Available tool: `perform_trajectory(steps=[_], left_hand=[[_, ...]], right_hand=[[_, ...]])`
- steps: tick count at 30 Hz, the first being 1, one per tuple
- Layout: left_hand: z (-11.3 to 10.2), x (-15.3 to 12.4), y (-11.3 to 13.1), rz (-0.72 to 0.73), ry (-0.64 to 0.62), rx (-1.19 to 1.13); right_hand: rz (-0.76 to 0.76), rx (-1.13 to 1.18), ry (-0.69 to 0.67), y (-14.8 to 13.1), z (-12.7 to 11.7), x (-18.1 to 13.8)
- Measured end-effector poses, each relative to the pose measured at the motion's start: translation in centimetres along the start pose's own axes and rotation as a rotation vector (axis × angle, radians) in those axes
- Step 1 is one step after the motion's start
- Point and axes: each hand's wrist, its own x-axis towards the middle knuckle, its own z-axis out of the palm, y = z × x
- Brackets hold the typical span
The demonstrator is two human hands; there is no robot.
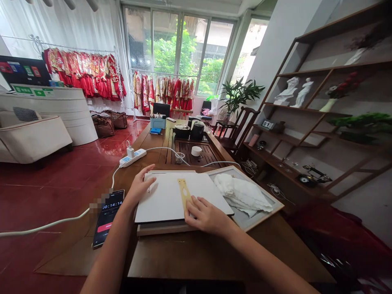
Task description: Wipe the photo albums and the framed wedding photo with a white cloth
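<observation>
Yellow strip (183,191) is held by right hand (208,216), fingers curled; half-open left hand (140,187) touches white board (162,204); positioning seemingly needs steadiness.

Both arms I see here are bare right down to the fingertips. The left forearm (114,241), crossing the near edge of the table (165,257) toward its left corner, is slim and smooth, narrowing evenly to the wrist. The left hand (139,185) is narrow, with slender digits. The right forearm (263,251), over the same edge toward the right corner, has a similar lean taper, and the right hand (210,216) shows a gently rounded back. The fingernails are too small for me to make out.
</observation>
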Motion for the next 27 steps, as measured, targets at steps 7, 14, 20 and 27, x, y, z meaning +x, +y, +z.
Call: perform_trajectory(steps=[7, 14, 20, 27], left_hand=[[0.3, -0.1, 0.1, -0.015, 0.040, -0.048], [0.2, -0.2, 0.0, -0.003, 0.007, 0.068], [-0.1, 0.1, -0.7, 0.058, -0.041, 0.163], [-0.2, 0.1, -0.7, 0.034, -0.033, 0.192]], right_hand=[[0.007, 0.052, -0.090, -0.2, 0.1, 0.0], [0.042, 0.167, -0.210, -0.7, 0.2, 0.0], [0.126, 0.360, -0.376, -0.3, -1.0, 0.9], [0.198, 0.570, -0.456, 0.7, -2.9, 2.4]])
